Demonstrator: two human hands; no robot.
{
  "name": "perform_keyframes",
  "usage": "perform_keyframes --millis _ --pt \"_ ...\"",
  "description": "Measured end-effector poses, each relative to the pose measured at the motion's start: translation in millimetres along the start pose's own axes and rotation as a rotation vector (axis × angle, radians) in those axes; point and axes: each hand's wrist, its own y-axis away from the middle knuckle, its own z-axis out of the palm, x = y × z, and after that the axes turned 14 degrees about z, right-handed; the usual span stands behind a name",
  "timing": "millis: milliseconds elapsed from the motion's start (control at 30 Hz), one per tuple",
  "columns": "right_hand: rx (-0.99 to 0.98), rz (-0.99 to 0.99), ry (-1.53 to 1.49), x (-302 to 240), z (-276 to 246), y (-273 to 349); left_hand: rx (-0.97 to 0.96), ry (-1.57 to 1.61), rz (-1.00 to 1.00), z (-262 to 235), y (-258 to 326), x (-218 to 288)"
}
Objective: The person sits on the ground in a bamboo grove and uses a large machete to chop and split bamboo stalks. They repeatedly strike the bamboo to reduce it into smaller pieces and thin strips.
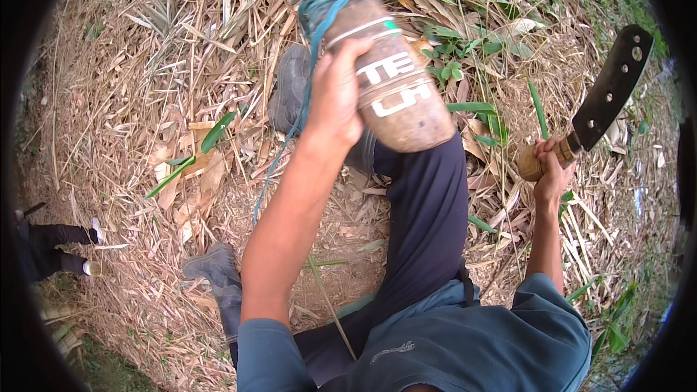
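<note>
In my left hand [338, 94] is a brown, rounded cylindrical container [417, 122] with pale bands and white markings, tilted above my bent knee. Blue-green cord [340, 6] and plastic-like wrapping circle its far end, and a loose strand trails down beside my forearm. My thumb shows along the near side; the other fingers are hidden behind it. Out to the right, my right hand [553, 165] is closed round the wooden handle [531, 162] of a broad, dark chopping knife [611, 91]. Its blade has several round holes and points up and to the right, apart from the container.
Dry leaves and stalks [123, 152] cover the ground. Green leafy plants [465, 51] grow beyond the container. My dark boots [290, 91] rest on the litter, one ahead and one to the left. Another person's dark-trousered legs [62, 238] show at the far left.
</note>
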Motion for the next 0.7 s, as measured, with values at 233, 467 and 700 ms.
perform_keyframes --millis 233,467,700 --pt "-0.119 -0.013 -0.039 17 -29 15 -0.096 -0.110 -0.347 66 -38 -131" --pt "-0.238 -0.071 0.023 32 -7 18 -0.134 -0.600 0.224 -93 109 -58" --pt "-0.599 -0.055 0.092 7 114 45 0.626 -1.271 -0.071 -264 278 -45"
